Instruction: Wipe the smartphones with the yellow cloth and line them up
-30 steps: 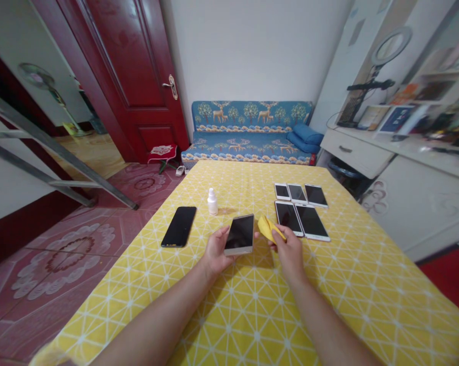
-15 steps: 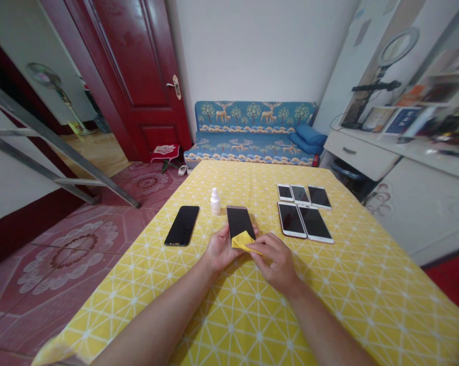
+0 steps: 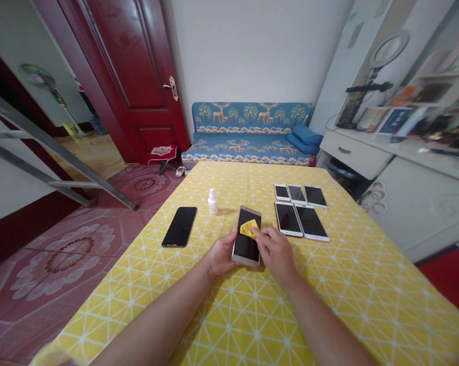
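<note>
Yellow cloth (image 3: 248, 229), pinched in the right hand (image 3: 278, 251), rests on the front of a gold phone (image 3: 248, 250), which the left hand (image 3: 221, 254) grips over the table (image 3: 248, 317). To the left, a white bottle (image 3: 212, 204) stands upright, with a black phone (image 3: 179, 227) lying flat farther out; to the right, five phones (image 3: 305, 213) lie in two rows. Beyond the table is a blue sofa (image 3: 245, 137).

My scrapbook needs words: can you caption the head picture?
Left hand holds a phone; right hand holds a cloth against its screen.
</note>
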`<state>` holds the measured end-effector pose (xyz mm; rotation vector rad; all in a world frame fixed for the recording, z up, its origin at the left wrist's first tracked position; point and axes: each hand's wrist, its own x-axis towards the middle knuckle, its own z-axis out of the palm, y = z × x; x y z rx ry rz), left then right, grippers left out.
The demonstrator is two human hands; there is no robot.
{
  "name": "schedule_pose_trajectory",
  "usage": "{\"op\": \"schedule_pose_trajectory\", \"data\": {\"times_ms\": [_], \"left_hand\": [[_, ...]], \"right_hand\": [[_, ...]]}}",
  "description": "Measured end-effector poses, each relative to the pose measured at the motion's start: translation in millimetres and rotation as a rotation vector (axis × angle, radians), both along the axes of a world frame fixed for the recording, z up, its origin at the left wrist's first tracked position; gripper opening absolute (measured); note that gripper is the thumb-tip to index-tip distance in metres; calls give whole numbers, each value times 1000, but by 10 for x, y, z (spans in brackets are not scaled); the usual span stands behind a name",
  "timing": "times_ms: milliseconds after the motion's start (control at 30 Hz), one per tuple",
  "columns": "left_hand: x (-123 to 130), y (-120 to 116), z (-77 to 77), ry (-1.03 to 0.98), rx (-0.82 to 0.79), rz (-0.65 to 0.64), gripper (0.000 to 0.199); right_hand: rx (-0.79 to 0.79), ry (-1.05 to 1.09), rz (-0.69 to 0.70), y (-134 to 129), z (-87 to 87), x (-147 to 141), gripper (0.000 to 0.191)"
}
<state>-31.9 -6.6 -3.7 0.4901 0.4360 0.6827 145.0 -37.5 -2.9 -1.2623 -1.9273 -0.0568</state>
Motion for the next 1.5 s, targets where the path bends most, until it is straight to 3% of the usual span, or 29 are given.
{"op": "schedule_pose_trajectory", "data": {"times_ms": [267, 467, 767, 900, 1033, 1200, 1333, 1500], "left_hand": [[10, -64, 7, -67, 162, -211, 53], [-15, -76, 44, -79, 255, -317, 54], [14, -100, 28, 11, 341, -219, 61], [35, -77, -55, 66, 289, -134, 60], [51, -31, -123, 105, 199, -62, 44], [77, -31, -34, 109, 171, 12, 49], [104, -94, 80, 115, 263, 38, 47], [113, -126, 20, 217, 220, -18, 45]], "right_hand": [[16, 177, -227, 92, -85, 153, 35], [73, 250, -154, 41, 19, 110, 36], [99, 260, 115, -42, 66, -18, 44], [56, 258, 207, -99, 71, -85, 46], [71, 230, 311, -161, 113, -137, 49], [141, 125, 423, -246, 210, -188, 53], [199, 58, 418, -295, 272, -217, 45], [221, -1, 252, -268, 277, -195, 38]]}}
